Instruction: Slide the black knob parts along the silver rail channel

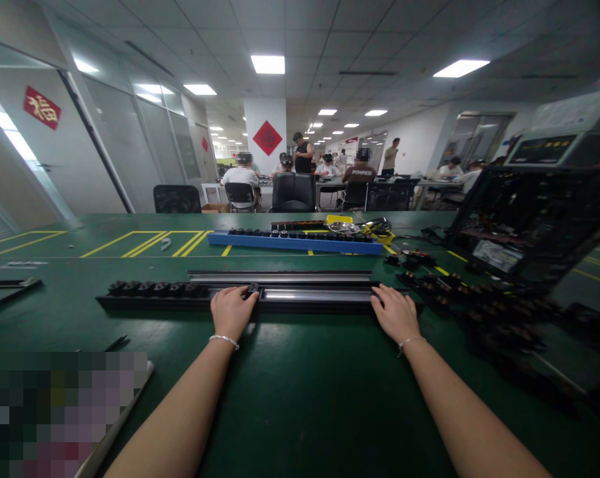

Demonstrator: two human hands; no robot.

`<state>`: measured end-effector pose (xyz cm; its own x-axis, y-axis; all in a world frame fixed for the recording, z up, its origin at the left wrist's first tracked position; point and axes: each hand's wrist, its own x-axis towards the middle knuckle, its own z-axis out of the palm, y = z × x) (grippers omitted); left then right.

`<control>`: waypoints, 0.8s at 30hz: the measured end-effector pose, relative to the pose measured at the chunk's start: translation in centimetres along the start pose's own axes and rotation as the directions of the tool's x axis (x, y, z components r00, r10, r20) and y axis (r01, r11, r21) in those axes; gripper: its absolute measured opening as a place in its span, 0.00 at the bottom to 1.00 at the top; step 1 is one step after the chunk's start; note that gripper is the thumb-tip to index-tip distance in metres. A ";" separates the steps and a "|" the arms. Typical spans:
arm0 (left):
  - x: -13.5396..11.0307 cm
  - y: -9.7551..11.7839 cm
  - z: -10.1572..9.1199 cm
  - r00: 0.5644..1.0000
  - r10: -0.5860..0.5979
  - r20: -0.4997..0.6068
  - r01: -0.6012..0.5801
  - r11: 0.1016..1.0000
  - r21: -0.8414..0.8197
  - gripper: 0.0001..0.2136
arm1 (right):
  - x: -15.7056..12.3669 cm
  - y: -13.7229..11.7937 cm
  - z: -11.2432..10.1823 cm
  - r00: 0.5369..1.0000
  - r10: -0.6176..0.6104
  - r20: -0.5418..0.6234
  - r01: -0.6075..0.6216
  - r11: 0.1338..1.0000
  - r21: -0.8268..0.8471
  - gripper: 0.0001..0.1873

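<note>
Left hand [230, 313] curled over black channel rail [310, 308], at lone knob-like part [253, 288]; right hand [395, 313] draped near right end, likely steadying rail (whether either grips: cannot tell).

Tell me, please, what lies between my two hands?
In the head view, a shiny silver stretch of the long black tray lies between your left hand and right hand, with one small black part by the left one.

Before you, the near tray [300, 308] lay across the tabletop [304, 398], with parts [161, 289] in its left end. Behind it lay a rail [280, 275], and behind that the far tray [295, 243], also holding parts. To your right lay loose parts [509, 303], before a case [504, 222].
</note>
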<state>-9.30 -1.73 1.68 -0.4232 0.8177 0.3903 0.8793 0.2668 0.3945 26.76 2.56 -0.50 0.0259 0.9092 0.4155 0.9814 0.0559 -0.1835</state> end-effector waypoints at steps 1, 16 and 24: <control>0.0 0.0 0.0 1.000 -0.001 0.000 0.001 1.000 0.000 0.18 | 0.0 0.0 0.0 1.000 0.001 0.002 -0.001 1.000 -0.002 0.25; -0.1 0.1 0.6 0.999 0.053 0.005 -0.053 0.999 -0.008 0.17 | 0.0 0.0 0.0 1.000 0.000 -0.005 0.000 1.000 0.029 0.25; -0.2 0.1 0.8 0.997 0.072 0.015 -0.072 0.997 -0.003 0.17 | 0.0 0.0 0.0 1.000 0.008 0.010 -0.008 0.999 0.039 0.26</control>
<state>-8.92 -1.51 1.01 -0.3555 0.8421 0.4055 0.9069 0.2058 0.3677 26.78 2.53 -0.48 0.0317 0.9138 0.4048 0.9731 0.0642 -0.2211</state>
